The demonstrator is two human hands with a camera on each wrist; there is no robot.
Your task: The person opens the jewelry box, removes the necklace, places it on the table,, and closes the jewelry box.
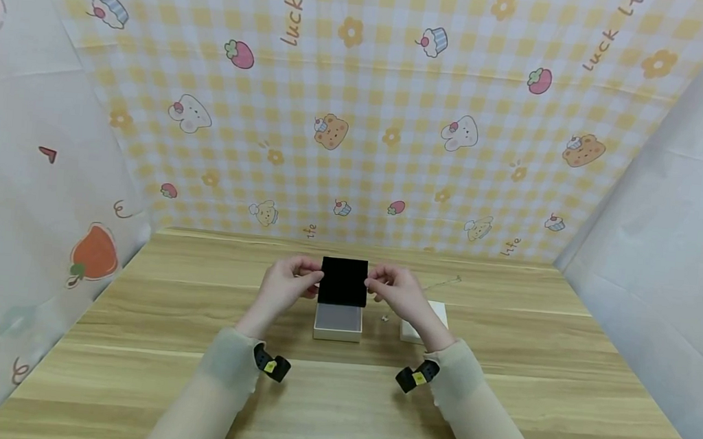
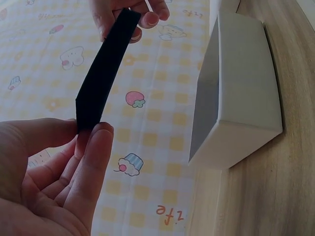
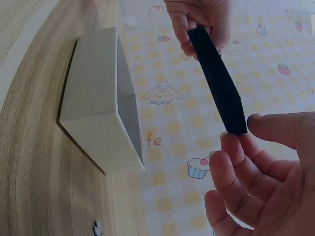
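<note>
A thin black square pad [image 1: 343, 281] is held up above an open white box [image 1: 337, 335] with a grey inside. My left hand [image 1: 284, 283] pinches the pad's left edge between thumb and fingers, as the left wrist view also shows. At the opposite edge, my right hand [image 1: 399, 293] holds it with thumb and fingertips. Seen from both wrists, the black pad [image 2: 105, 69] is edge-on and apart from the white box [image 3: 93, 93], whose walls stand upright on the table.
A white box part [image 1: 437, 312], perhaps the lid, lies on the wooden table [image 1: 336, 411] beneath my right forearm. Beside the box is a small silvery piece [image 1: 384, 318]. A thin chain [image 1: 444, 282] lies farther back on the right. A patterned cloth [image 1: 360, 110] hangs behind.
</note>
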